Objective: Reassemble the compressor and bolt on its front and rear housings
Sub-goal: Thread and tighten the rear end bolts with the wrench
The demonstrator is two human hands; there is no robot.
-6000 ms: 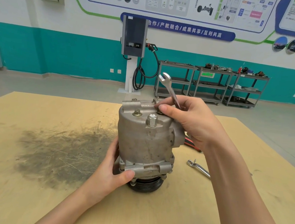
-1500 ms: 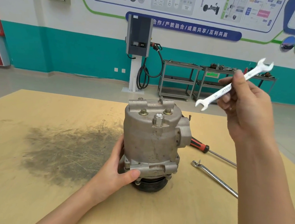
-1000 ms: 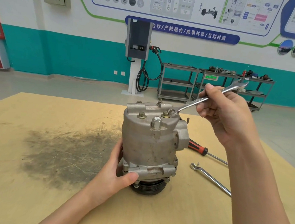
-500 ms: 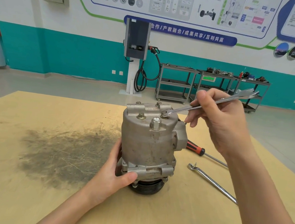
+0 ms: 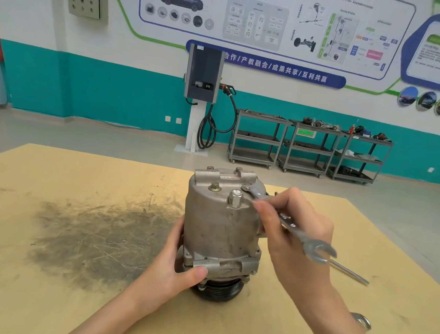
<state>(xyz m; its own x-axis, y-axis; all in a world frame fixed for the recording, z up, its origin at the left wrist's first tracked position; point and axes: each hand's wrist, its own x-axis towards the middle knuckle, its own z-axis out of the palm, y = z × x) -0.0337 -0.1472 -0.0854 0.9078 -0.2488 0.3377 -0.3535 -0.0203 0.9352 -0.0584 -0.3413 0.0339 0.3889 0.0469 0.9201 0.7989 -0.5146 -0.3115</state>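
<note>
The grey compressor (image 5: 219, 225) stands upright on its black pulley (image 5: 218, 290) in the middle of the wooden table (image 5: 42, 297). My left hand (image 5: 178, 267) grips its lower flange from the left, thumb across the front. My right hand (image 5: 295, 234) holds a double open-end wrench (image 5: 288, 223) by the shaft. The wrench's far jaw sits on the right-hand bolt on the top housing, which it hides. Its free jaw points down to the right. Two more bolts show on top: a brass-coloured one (image 5: 214, 187) and a silver hex one (image 5: 235, 198).
A screwdriver shaft (image 5: 348, 271) sticks out from behind my right hand. The ring end of another wrench (image 5: 361, 320) shows beside my right forearm. A dark grease smear (image 5: 95, 238) covers the table to the left. Metal carts (image 5: 308, 148) and a charging post (image 5: 202, 96) stand by the far wall.
My right hand has swung the wrench handle round from pointing up and right to pointing down and right towards me, its jaw staying on the top bolt. The left hand has kept its grip.
</note>
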